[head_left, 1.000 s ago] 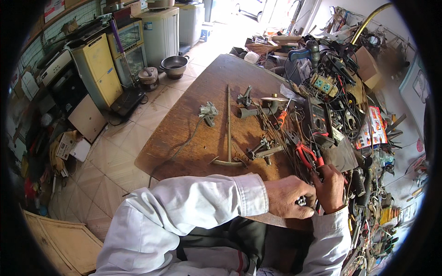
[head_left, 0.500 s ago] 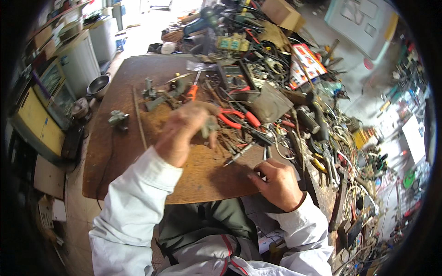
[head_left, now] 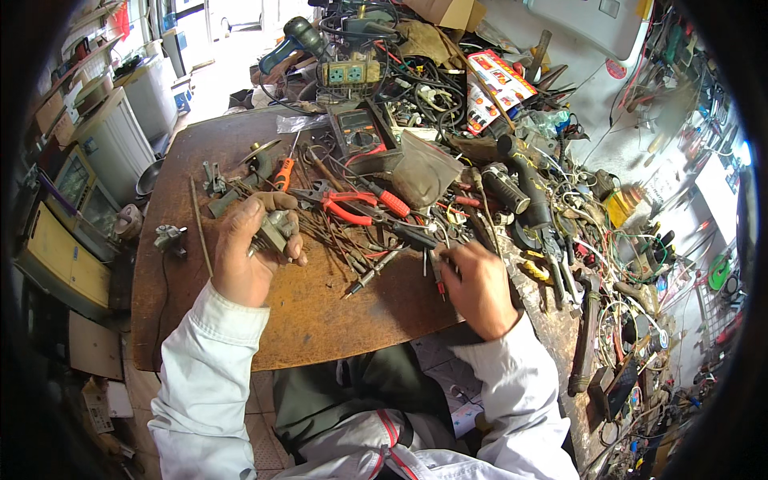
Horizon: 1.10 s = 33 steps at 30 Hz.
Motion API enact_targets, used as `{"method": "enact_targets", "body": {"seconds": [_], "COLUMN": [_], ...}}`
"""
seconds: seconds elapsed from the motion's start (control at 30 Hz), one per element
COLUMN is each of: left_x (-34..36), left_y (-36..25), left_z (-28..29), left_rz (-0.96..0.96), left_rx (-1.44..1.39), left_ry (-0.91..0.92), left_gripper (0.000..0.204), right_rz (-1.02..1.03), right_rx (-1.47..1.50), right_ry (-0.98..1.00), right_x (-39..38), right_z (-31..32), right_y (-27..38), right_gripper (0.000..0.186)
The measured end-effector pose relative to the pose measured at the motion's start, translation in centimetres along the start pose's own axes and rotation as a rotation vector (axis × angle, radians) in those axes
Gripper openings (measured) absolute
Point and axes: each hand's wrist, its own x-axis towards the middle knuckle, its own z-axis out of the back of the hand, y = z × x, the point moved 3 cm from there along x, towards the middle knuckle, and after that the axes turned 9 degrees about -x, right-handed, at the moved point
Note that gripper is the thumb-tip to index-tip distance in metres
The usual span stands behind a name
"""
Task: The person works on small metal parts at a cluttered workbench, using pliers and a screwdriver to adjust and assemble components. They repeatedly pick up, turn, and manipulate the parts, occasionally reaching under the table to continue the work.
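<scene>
My left hand is raised over the table's left half, its fingers curled round a small blocky grey metal part. Over the table's right front, my right hand has thumb and fingers closed on a slender tool with a reddish lower end; its upper part is hidden by the fingers. Beyond the hands lie red-handled pliers, an orange screwdriver and a pen-like metal tool. A second small metal part sits left of my left hand.
The brown wooden table bears a multimeter and a clear plastic bag. Tools and wires heap up along the right, among them a hammer. A power socket block stands at the back. Cabinets line the left.
My left hand has come lower and nearer with the metal part, its palm turned upward. My right hand has moved forward to the tools, and a slender tool now shows below its fingers. The view has shifted.
</scene>
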Motion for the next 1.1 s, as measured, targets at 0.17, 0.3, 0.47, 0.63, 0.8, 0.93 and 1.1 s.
{"method": "enact_targets", "body": {"seconds": [0.17,0.3,0.47,0.63,0.8,0.93,1.1], "left_x": [0.2,0.4,0.3,0.5,0.7,1.0,1.1], "left_y": [0.0,-0.3,-0.7,-1.1,-2.1,-3.2,-3.8], "left_z": [0.3,0.5,0.4,0.6,1.4,2.0,2.9], "left_rz": [0.011,-0.013,-0.016,-0.043,-0.076,-0.131,-0.166], "left_rx": [-0.008,-0.012,-0.004,-0.005,-0.112,-0.188,-0.267], "left_ry": [-0.007,-0.004,-0.052,-0.088,-0.175,-0.235,-0.276], "left_gripper": [0.044,0.043,0.043,0.042,0.04,0.039,0.039], "right_rz": [0.17,0.153,0.231,0.229,0.312,0.413,0.379], "right_rx": [-0.088,-0.183,-0.16,-0.15,0.051,-0.112,-0.297], "right_ry": [0.103,0.205,0.266,0.301,0.262,0.251,0.41], "right_x": [6.6,9.2,10.2,11.0,10.8,10.7,12.1], "right_z": [-2.8,-4.6,-5.4,-6.3,-6.8,-6.9,-6.9], "right_y": [-1.5,-2.0,-1.2,-0.5,0.2,0.2,0.5], "right_gripper": [0.018,0.033,0.033,0.027,0.03,0.033,0.036]}}
